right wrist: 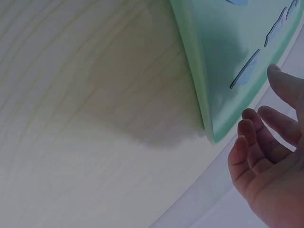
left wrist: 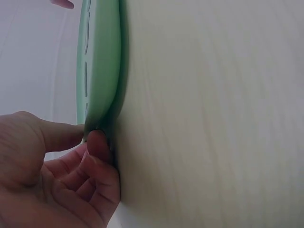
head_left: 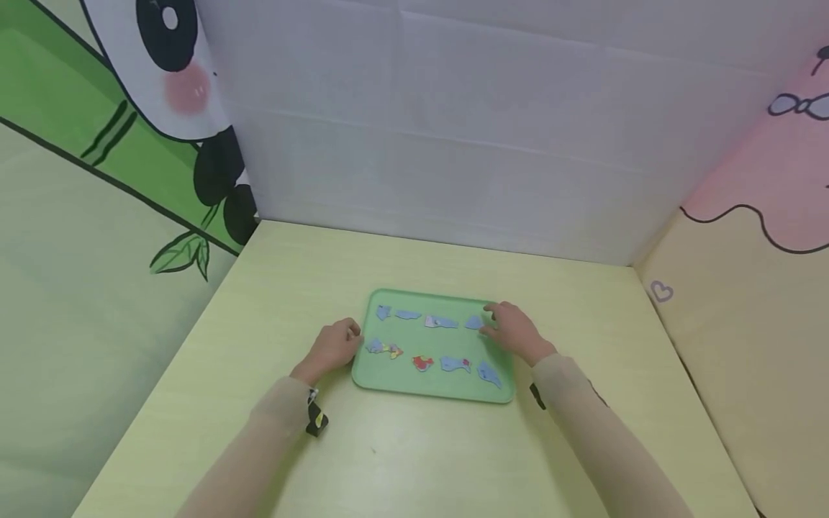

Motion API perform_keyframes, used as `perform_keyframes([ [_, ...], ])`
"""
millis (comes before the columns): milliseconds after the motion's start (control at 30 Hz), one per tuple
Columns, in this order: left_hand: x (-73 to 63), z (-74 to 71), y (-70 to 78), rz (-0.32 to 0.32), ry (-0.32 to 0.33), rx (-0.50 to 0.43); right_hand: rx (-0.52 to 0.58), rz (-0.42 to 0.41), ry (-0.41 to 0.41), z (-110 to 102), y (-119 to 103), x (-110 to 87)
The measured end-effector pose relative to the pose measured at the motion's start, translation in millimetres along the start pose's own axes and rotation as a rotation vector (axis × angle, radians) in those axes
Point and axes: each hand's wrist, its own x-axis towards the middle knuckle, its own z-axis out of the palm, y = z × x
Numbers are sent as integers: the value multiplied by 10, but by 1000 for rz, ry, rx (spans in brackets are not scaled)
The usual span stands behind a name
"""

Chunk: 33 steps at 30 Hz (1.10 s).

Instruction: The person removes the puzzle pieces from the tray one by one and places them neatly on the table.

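Observation:
A light green tray (head_left: 396, 378) lies on the table with several flat, irregular, puzzle-like pieces in two rows. My left hand (head_left: 337, 344) is at its left side; in the left wrist view the thumb and forefinger pinch the tray's rim (left wrist: 105, 61). Over the back right corner hovers my right hand (head_left: 516, 332), fingers loosely bent and holding nothing. Nearest to it is a small blue piece (head_left: 474, 322), also visible in the right wrist view beyond the thumb. The front row includes a red piece (head_left: 422, 363), a multicoloured piece (head_left: 392, 351) and a blue piece (head_left: 489, 374).
The pale wooden table (head_left: 414, 460) extends around the tray. A white sheet (head_left: 453, 144) hangs behind it, a panda-and-bamboo printed panel (head_left: 129, 302) stands at left, and a pink and cream panel (head_left: 745, 309) at right.

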Motion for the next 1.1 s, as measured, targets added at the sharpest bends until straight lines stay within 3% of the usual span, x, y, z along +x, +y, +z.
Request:
perform_keyframes([
  [600,8,12,-44,-14,-3,-11,4,-27,-27,-4,-69,123],
  [1100,-131,-77,-134,10,-30,-26,29,-7,-57,108,-238,40],
])
